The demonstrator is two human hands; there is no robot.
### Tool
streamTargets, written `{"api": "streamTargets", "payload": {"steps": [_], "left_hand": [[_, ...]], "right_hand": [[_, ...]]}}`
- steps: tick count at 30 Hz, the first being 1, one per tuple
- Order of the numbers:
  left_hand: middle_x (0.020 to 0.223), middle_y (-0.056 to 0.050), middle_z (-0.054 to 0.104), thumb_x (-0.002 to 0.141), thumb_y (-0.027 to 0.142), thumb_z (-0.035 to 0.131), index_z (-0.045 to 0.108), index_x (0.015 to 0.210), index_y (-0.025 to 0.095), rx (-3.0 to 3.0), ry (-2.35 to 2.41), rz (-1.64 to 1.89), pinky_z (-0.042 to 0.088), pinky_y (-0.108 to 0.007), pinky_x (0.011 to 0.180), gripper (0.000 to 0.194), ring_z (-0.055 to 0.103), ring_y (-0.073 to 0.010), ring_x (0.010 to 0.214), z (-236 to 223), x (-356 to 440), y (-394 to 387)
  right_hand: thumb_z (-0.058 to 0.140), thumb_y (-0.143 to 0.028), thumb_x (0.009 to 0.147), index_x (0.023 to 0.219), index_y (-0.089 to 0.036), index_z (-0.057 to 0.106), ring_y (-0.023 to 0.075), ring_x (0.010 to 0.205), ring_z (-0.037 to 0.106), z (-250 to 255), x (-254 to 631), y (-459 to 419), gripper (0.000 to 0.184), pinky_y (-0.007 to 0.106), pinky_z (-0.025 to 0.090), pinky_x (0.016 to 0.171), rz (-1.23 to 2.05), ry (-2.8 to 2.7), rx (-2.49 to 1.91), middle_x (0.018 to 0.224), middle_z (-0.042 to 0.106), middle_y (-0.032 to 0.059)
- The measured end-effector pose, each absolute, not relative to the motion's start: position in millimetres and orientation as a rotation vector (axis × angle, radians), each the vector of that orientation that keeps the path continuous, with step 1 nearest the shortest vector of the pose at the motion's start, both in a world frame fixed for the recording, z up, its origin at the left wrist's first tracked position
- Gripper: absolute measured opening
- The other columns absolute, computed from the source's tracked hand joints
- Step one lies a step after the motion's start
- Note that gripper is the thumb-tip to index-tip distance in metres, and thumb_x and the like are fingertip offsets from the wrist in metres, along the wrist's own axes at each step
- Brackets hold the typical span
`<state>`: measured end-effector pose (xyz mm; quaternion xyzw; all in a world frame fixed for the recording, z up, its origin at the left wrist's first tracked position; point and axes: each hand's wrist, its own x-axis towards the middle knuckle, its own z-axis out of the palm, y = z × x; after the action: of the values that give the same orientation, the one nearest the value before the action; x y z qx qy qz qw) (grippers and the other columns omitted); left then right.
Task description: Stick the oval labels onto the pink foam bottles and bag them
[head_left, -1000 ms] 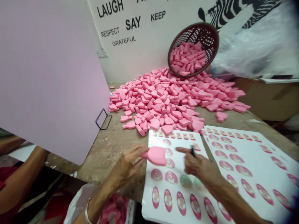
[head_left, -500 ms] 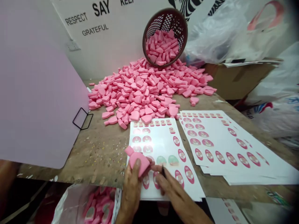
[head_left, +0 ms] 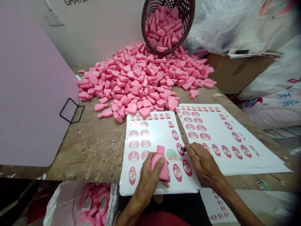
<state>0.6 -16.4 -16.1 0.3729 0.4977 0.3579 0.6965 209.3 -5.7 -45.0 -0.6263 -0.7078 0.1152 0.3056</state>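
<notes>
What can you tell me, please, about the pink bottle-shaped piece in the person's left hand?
The pink bottle-shaped piece has a matte, foam-like look, with a rounded body and a short, stubby neck. It stands nearly upright with the neck pointing away from the person, gripped by the left hand, whose thumb presses across its side. Its lower end sits over a sheet of printed labels, though I cannot tell whether it touches the sheet. No label shows on the visible side.

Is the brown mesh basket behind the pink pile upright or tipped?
Tipped: the basket leans over with its open mouth facing the person, and its pink pieces spill toward the pile below.
</notes>
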Motion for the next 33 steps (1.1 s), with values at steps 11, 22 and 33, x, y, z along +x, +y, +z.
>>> {"api": "streamTargets", "payload": {"steps": [11, 22, 33], "left_hand": [[0.075, -0.004, 0.067, 0.086, 0.052, 0.053, 0.057, 0.099, 0.019, 0.997, 1.163, 0.823, 0.056, -0.029, 0.064, 0.036, 0.067, -0.0182, 0.065, -31, 27, -15], [0.082, -0.006, 0.067, 0.087, 0.051, 0.053, 0.057, 0.102, 0.023, 0.995, 1.163, 0.836, 0.055, -0.03, 0.069, 0.032, 0.069, -0.0203, 0.074, -44, 30, -16], [0.078, -0.003, 0.07, 0.088, 0.05, 0.051, 0.054, 0.099, 0.023, 1.015, 1.154, 0.814, 0.054, -0.029, 0.065, 0.03, 0.069, -0.0201, 0.07, -37, 28, -15]], "right_hand": [[0.048, -0.029, 0.093, 0.088, -0.019, 0.061, 0.0201, 0.073, 0.053, -48, 203, 3, 0.017, 0.035, 0.03, 0.07, -0.093, -2.096, -1.607, 0.08, 0.068, 0.0056], [0.05, -0.027, 0.092, 0.082, -0.019, 0.061, 0.0196, 0.072, 0.052, -55, 203, -2, 0.016, 0.034, 0.034, 0.07, 0.003, -2.1, -1.628, 0.074, 0.064, 0.0047], [0.054, -0.029, 0.089, 0.085, -0.02, 0.06, 0.0192, 0.072, 0.052, -52, 204, 0, 0.012, 0.033, 0.039, 0.069, 0.191, -1.984, -1.57, 0.074, 0.063, 0.0041]]}}
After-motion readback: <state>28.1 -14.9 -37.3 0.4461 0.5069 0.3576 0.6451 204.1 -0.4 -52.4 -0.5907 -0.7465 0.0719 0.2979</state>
